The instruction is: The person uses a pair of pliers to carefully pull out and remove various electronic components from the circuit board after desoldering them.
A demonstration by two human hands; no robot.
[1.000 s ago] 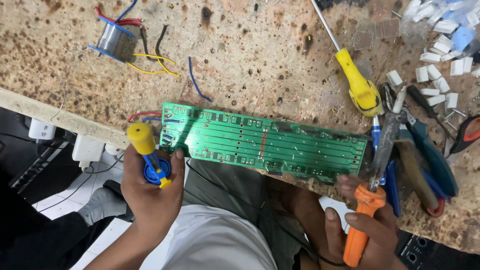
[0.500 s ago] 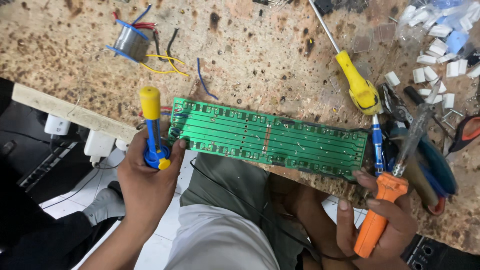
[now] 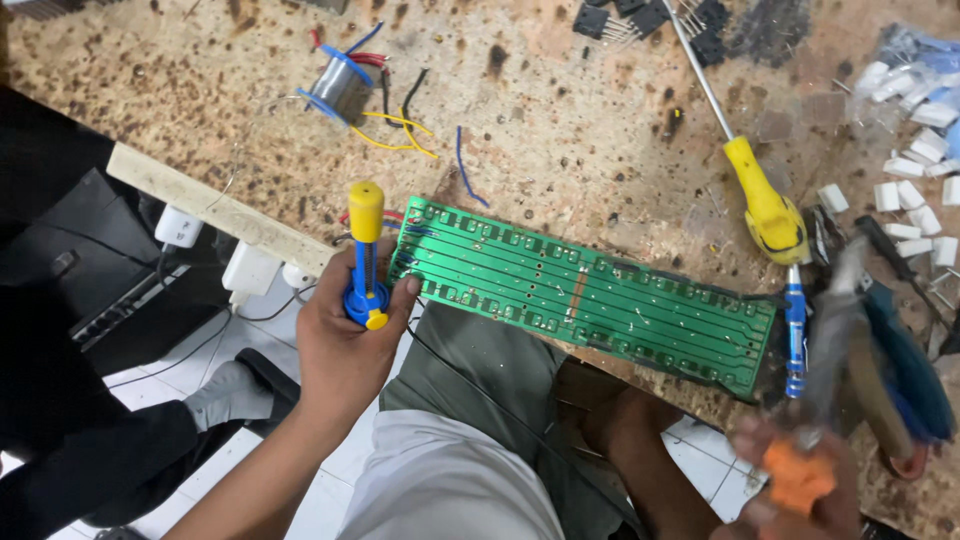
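From my feed, my left hand (image 3: 345, 345) is closed around a blue tool with a yellow plunger cap (image 3: 365, 255), likely a desoldering pump, held upright just off the 9 o'clock end of the long green circuit board (image 3: 585, 300), with the thumb touching the board's corner. The board lies slanted across the surface (image 3: 560, 120), its near edge overhanging toward my lap. At 4 o'clock my right hand (image 3: 800, 490) is wrapped around an orange-handled tool (image 3: 800, 470); the motion blur hides the tip, though its metal shaft rises toward the board's 3 o'clock end. I judge this to be rework on the board's solder side, with both tools gripped and neither yet on a joint. The next move calls for steadying the board and bringing both tips to 1 pad. A yellow-handled screwdriver (image 3: 765, 205) lies at 2 o'clock, a small wound coil with coloured leads (image 3: 340, 88) at 11 o'clock, and white plastic pieces (image 3: 915, 165) scatter at 3 o'clock.
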